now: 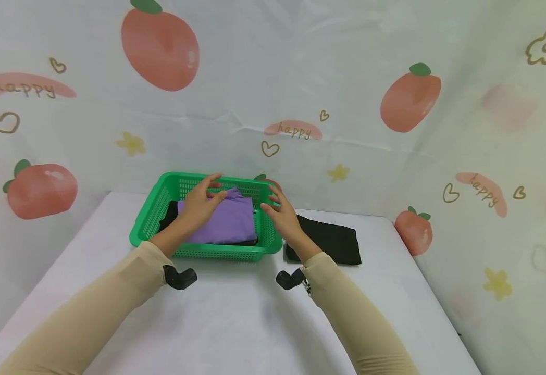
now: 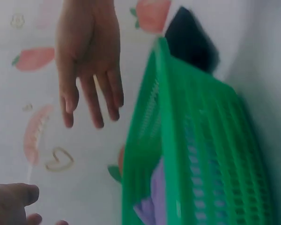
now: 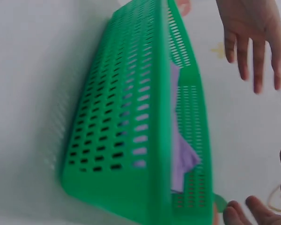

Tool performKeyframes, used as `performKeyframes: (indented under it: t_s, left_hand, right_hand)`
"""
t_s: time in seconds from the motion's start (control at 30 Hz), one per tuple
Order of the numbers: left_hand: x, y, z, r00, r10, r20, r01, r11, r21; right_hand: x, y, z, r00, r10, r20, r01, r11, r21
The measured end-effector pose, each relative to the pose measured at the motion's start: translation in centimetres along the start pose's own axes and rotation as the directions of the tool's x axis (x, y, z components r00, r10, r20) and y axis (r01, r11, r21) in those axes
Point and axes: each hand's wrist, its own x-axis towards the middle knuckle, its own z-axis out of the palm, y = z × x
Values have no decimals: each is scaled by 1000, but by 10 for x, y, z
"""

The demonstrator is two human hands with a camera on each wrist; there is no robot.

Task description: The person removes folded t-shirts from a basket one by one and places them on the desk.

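Note:
Both hands hover over a green plastic basket [image 1: 216, 251] near the back of the table, palms turned toward each other. My left hand [image 1: 200, 204] is above the basket's left-middle part, fingers loosely bent and holding nothing. Over the right end is my right hand [image 1: 282, 214], its fingers spread and likewise holding nothing. Inside the basket lies a folded purple cloth [image 1: 228, 221] with a crumpled upper corner. Dark cloth [image 1: 170, 213] shows beside and beneath it. In the left wrist view the right hand [image 2: 89, 61] appears with straight fingers, apart from the basket wall [image 2: 215, 150].
A folded black cloth [image 1: 331, 242] lies on the white table [image 1: 216, 323], just right of the basket and partly behind the right wrist. A printed fruit-pattern curtain [image 1: 235, 104] hangs behind the table and along its sides. Black wrist mounts [image 1: 179, 277] stick out from the sleeves.

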Motion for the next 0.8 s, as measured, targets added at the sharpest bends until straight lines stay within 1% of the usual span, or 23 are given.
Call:
performKeyframes:
  t_s: [0.1,0.23,0.3,0.4,0.53,0.63,0.7,0.77,0.8]
  left_hand:
    - [-4,-20,-16,996,-83,31,81,995,59]
    - [-4,-43,-29,986,-163,18,159,978,135]
    - [-4,-52,-34,980,-200,10,196,966,170]
    - [-1,-62,-36,968,-248,28,235,945,226]
    - [2,-74,-37,956,-288,56,262,925,275]
    - [4,-82,-39,937,-342,73,313,913,263]
    - [4,-87,-41,920,-383,83,352,900,257]
    - [5,-91,-43,901,-423,96,391,887,245]
    - [5,-92,-44,895,-434,101,401,883,243]
  right_hand:
    - [9,4,14,997,65,41,-66,998,10]
    - [18,9,28,985,160,72,-162,986,28]
    - [21,12,33,977,195,82,-200,979,48]
    - [26,21,37,966,242,92,-249,966,67]
    - [31,34,43,955,272,115,-279,959,53]
    - [32,37,47,949,284,134,-293,955,49]
    - [33,37,49,945,294,145,-304,951,55]
    - [33,35,52,942,300,152,-314,946,77]
    - [33,35,53,939,306,155,-323,942,95]
